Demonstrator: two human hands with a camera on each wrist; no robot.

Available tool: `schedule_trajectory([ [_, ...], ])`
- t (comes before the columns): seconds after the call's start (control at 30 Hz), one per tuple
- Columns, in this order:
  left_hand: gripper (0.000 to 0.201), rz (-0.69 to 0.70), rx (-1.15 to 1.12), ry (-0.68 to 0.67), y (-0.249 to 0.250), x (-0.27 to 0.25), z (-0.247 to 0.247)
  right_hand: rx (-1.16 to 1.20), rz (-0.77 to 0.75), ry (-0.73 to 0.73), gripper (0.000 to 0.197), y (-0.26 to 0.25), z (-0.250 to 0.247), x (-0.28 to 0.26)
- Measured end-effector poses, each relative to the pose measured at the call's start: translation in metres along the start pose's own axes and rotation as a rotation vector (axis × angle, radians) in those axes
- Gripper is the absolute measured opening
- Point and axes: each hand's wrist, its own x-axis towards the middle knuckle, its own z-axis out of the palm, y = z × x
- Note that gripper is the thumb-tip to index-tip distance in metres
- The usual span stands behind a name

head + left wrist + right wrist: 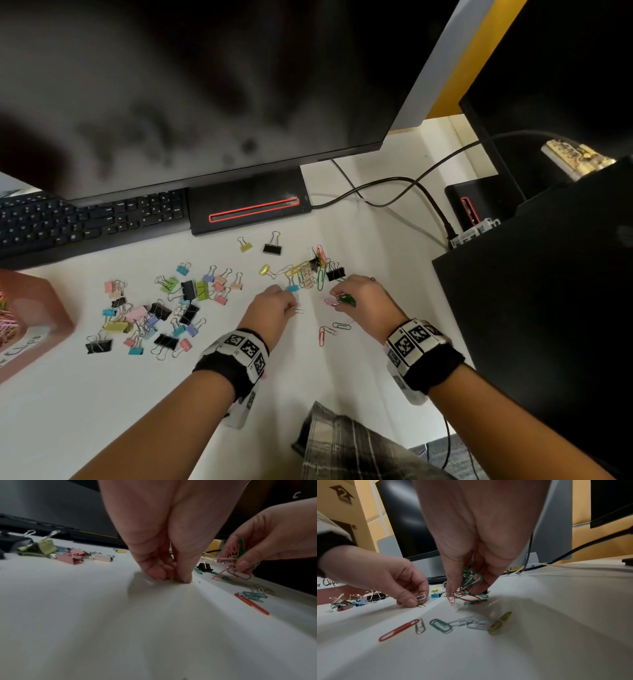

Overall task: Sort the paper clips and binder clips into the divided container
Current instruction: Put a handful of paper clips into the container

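My left hand (274,306) pinches small paper clips (175,580) against the white desk, a white one and a yellow one showing at its fingertips (421,597). My right hand (359,296) holds a bunch of green, pink and white paper clips (469,580) just above the desk. A tangled heap of paper clips (313,272) lies just beyond both hands. Several loose paper clips (330,330) lie between my wrists, among them a long red one (399,630). Many coloured binder clips (161,308) are scattered to the left. The pink divided container (30,322) stands at the left edge.
A monitor with its black base (246,202) and a keyboard (85,219) stand behind the clips. Cables (394,192) run across the back right. A black box (548,294) fills the right side. A black binder clip (273,248) and a yellow one (245,245) lie near the base.
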Motion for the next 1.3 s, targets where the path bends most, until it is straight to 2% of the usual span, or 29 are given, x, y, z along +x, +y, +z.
schedule_trajectory([
  [0.17,0.013,0.062,0.125,-0.045,0.002,0.003,0.005,-0.064,-0.003,-0.074,0.016,0.002,0.006,-0.002],
  [0.27,0.021,0.064,0.235,-0.093,0.003,0.001,0.008,-0.118,0.025,-0.085,0.019,0.002,0.012,0.0],
  [0.4,0.018,0.036,0.137,-0.107,0.002,-0.001,0.003,-0.15,0.061,-0.075,0.031,-0.003,0.014,0.004],
  [0.53,0.015,-0.002,-0.035,0.083,0.004,0.008,-0.023,-0.21,0.105,-0.168,0.036,-0.012,0.01,0.01],
  [0.63,0.015,-0.046,-0.044,0.149,0.004,0.027,-0.039,-0.193,0.121,-0.117,0.037,-0.009,0.012,0.009],
  [0.73,0.028,-0.07,-0.04,0.078,0.002,0.044,-0.04,-0.237,0.156,-0.166,0.044,-0.011,0.013,0.01],
  [0.9,0.017,-0.015,0.114,0.031,0.003,0.058,-0.034,-0.255,0.196,-0.208,0.045,-0.012,0.011,0.016],
  [1.1,0.011,-0.018,0.128,0.017,0.002,0.061,-0.033,-0.218,0.18,-0.224,0.037,-0.009,0.013,0.016],
  [1.23,0.007,-0.014,0.203,-0.017,0.002,0.062,-0.031,-0.242,0.14,-0.185,0.036,-0.005,0.013,0.012],
  [1.3,0.006,-0.014,0.256,-0.03,0.0,0.062,-0.031,-0.288,0.083,-0.119,0.036,-0.005,0.015,0.009],
])
